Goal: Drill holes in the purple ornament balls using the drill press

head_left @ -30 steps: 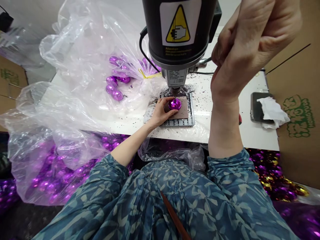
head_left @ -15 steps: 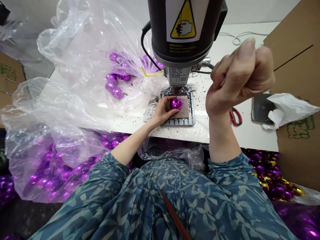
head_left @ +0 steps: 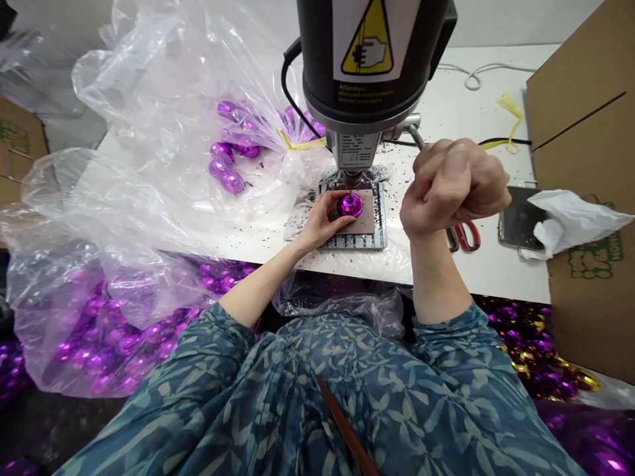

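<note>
Under the chuck of a drill press [head_left: 364,92], a shiny purple faceted ball [head_left: 352,205] sits on a small brown board [head_left: 366,221]. My left hand [head_left: 322,220] pinches the ball between thumb and fingers from the left side. The chuck [head_left: 352,177] is just above the ball; whether the bit touches it I cannot tell. To the right, my right hand [head_left: 454,185] is closed in a fist around the end of the press's feed lever [head_left: 415,135], whose grip is hidden inside the fingers. Below the board lies the slotted metal base [head_left: 353,244].
Clear plastic bags [head_left: 149,132] with purple balls [head_left: 228,175] cover the left. Dark shavings are scattered around the base. Red-handled scissors [head_left: 467,237], a phone [head_left: 520,215] and a white tissue [head_left: 565,215] lie at the right, beside a cardboard box [head_left: 590,152].
My right hand has come down and slightly left with the lever, uncovering a yellow tie behind it. My left hand and the ball have stayed in place.
</note>
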Demonstrator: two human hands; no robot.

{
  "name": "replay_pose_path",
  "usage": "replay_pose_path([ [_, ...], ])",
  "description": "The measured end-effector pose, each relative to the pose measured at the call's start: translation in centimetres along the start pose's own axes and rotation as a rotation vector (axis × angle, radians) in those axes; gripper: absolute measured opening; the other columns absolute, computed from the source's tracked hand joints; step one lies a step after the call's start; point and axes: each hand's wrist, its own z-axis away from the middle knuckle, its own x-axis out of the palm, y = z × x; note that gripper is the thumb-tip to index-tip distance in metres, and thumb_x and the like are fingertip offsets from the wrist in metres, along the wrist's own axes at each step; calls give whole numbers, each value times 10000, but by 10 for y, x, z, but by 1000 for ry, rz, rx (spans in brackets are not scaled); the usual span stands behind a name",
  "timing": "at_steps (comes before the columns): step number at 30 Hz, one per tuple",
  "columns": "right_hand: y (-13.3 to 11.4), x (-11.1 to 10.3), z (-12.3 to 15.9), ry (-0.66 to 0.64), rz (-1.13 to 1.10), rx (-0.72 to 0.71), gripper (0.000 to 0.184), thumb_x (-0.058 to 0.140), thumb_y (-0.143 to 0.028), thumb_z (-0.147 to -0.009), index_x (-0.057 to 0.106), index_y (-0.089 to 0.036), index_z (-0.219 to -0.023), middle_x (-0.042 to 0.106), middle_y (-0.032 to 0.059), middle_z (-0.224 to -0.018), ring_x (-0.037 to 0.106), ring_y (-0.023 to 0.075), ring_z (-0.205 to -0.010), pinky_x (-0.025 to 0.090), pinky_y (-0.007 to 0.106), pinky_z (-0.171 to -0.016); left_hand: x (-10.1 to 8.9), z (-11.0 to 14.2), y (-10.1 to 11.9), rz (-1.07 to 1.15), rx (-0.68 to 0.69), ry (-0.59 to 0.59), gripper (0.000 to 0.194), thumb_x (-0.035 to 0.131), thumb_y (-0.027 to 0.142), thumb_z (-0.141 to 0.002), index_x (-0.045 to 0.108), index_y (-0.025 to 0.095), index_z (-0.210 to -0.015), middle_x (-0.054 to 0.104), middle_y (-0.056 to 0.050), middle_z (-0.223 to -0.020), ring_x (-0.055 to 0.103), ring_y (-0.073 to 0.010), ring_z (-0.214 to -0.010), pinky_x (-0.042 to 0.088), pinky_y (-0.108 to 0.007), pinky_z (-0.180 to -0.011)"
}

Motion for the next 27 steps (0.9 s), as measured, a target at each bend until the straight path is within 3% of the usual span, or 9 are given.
replay_pose_path([
  [6,10,-6,12,-20,-78,-75,589,570,-374,-933,117,-177,-613,147,-63,-398,141,47,-346,185,263,-363,3,-2,0,51,-2,10,575,803,500,-862,566,238,-1315,668,-123,-1289,639,-289,-1239,512,-469,-1092],
  [9,0,-4,10,-29,-12,-16,629,576,-441,-935,104,-185,-609,116,-61,-418,151,40,-347,188,259,-373,3,-2,2,109,1,-7,585,797,509,-869,547,229,-1317,667,-129,-1304,662,-268,-1223,535,-429,-1075],
  [11,-12,5,-3,-18,23,50,596,568,-416,-944,121,-186,-622,134,-58,-458,193,26,-367,171,244,-411,3,-2,4,108,4,5,585,799,520,-865,554,216,-1301,672,-133,-1290,669,-267,-1213,542,-423,-1066],
  [14,-22,26,-36,-36,-4,156,448,519,-189,-927,196,-187,-617,204,-66,-485,260,-3,-397,188,229,-505,4,0,5,83,-1,39,581,805,532,-858,570,207,-1278,681,-130,-1264,678,-262,-1188,550,-419,-1055],
  [19,-1,49,-82,-155,7,345,417,465,-188,-922,169,-267,-639,220,-56,-500,271,17,-406,204,252,-522,8,2,9,83,-4,96,535,816,489,-857,584,211,-1251,705,-117,-1228,699,-252,-1145,571,-398,-1006],
  [24,13,52,-90,-222,60,381,470,417,-201,-947,100,-238,-602,181,-27,-534,264,-12,-451,176,228,-545,-1,20,22,-99,64,211,463,804,417,-877,613,218,-1249,694,-104,-1211,670,-258,-1155,562,-439,-1006],
  [27,16,50,-90,-223,134,374,446,361,-150,-954,92,-245,-610,171,-25,-558,225,-19,-456,201,214,-526,-11,52,34,-143,250,157,432,743,422,-935,617,246,-1308,672,-94,-1199,657,-239,-1135,578,-429,-962],
])
